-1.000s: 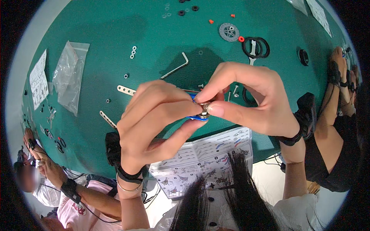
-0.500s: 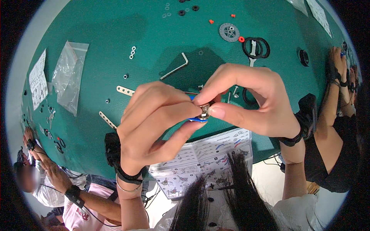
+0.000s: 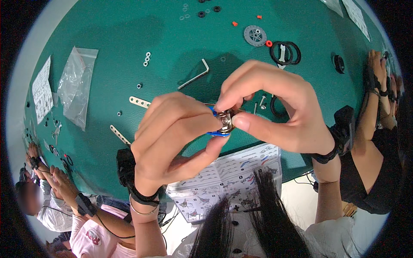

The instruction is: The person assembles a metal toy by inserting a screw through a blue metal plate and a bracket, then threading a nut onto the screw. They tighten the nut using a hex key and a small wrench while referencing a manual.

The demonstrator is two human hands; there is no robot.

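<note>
Between my two hands is a small assembly with blue edges (image 3: 219, 134) and a shiny metal piece (image 3: 225, 123) in its middle. My left hand (image 3: 174, 133) pinches its left side, with the thumb below and fingers above. From the right, my right hand (image 3: 277, 112) presses thumb and index finger against the metal piece. My fingers cover much of the assembly. Just beyond my left hand, a perforated metal strip (image 3: 138, 102) lies on the table; a second strip (image 3: 119, 134) is nearer. Small screws (image 3: 263, 103) lie behind my right hand.
An L-shaped hex key (image 3: 194, 76), several nuts (image 3: 146, 59), a grey wheel (image 3: 255, 36) and black rings (image 3: 293, 53) lie on the green table (image 3: 112, 38). A clear plastic bag (image 3: 77, 88) rests at left. An instruction sheet (image 3: 228, 180) sits at the near edge. Other people's hands (image 3: 63, 185) are at both sides.
My right index finger has bent higher, and more of the metal piece shows between my fingertips. My left hand keeps its pinch. At left, another person's forearm has shifted slightly.
</note>
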